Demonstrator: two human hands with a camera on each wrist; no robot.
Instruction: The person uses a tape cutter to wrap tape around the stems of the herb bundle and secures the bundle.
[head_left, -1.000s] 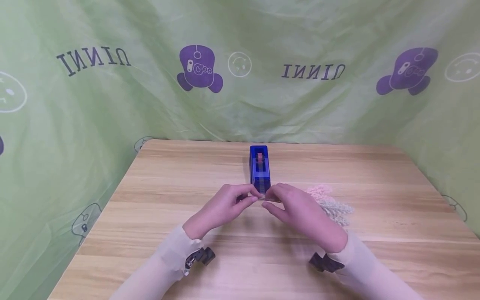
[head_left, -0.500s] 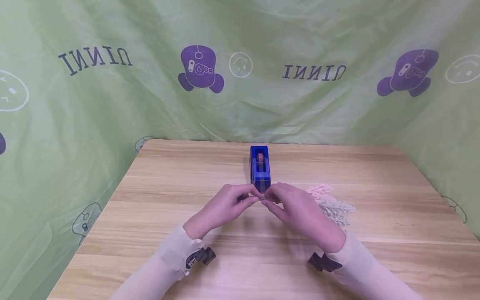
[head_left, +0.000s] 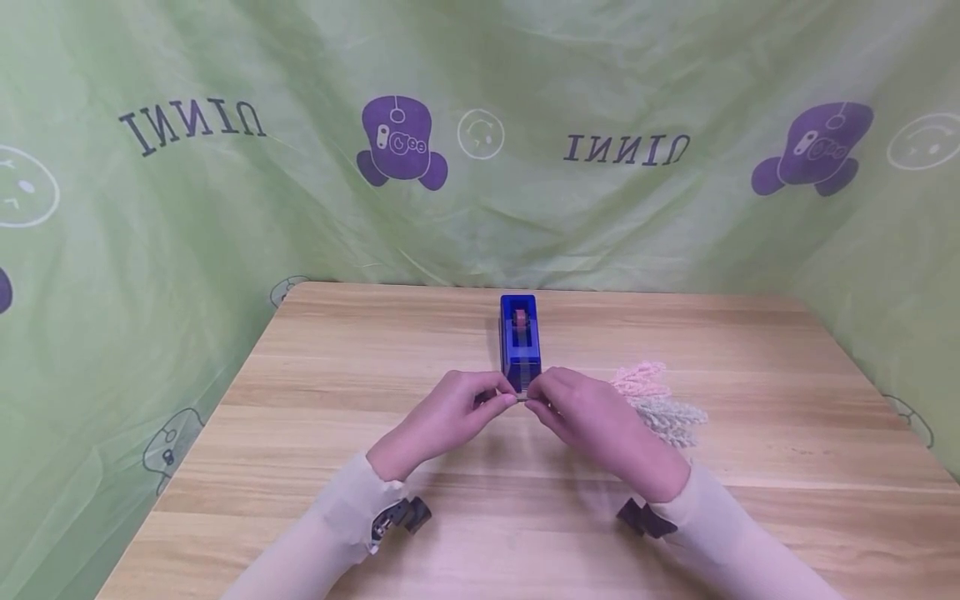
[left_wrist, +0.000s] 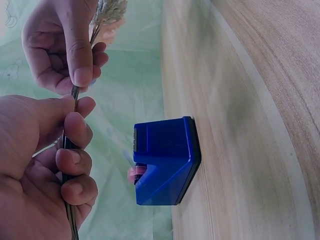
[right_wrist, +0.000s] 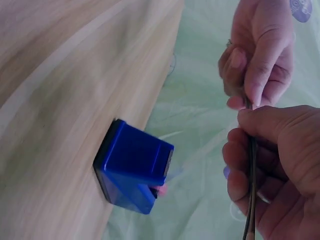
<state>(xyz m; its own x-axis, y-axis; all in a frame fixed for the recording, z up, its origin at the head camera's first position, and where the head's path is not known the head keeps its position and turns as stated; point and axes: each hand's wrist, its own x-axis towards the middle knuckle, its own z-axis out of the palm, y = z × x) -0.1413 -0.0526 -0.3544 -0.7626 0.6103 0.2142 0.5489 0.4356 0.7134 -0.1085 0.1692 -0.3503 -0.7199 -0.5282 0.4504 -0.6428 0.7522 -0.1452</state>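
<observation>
My left hand (head_left: 457, 412) and right hand (head_left: 600, 417) meet fingertip to fingertip above the table, both pinching a thin bundle of dried-flower stems (left_wrist: 71, 215). The left fingers curl along the dark stems in the left wrist view. Close beside them, the right thumb and fingers hold the same stems (right_wrist: 251, 185). Fluffy pink flower heads (head_left: 641, 380) and pale grey ones (head_left: 670, 419) stick out beyond the right hand. Just past the fingertips stands a blue tape dispenser (head_left: 520, 342) with a small pink core; neither hand grips it.
The wood-grain table (head_left: 360, 333) reaches back to a green printed curtain (head_left: 480, 225), which also hangs along both sides. A small dark camera is strapped to each wrist, over the pale sleeves (head_left: 322, 517).
Both hands stay nearly in place. The right thumb and fingers have drawn together on the stems, and the flower heads have shifted slightly away from me. The tape dispenser stays put.
</observation>
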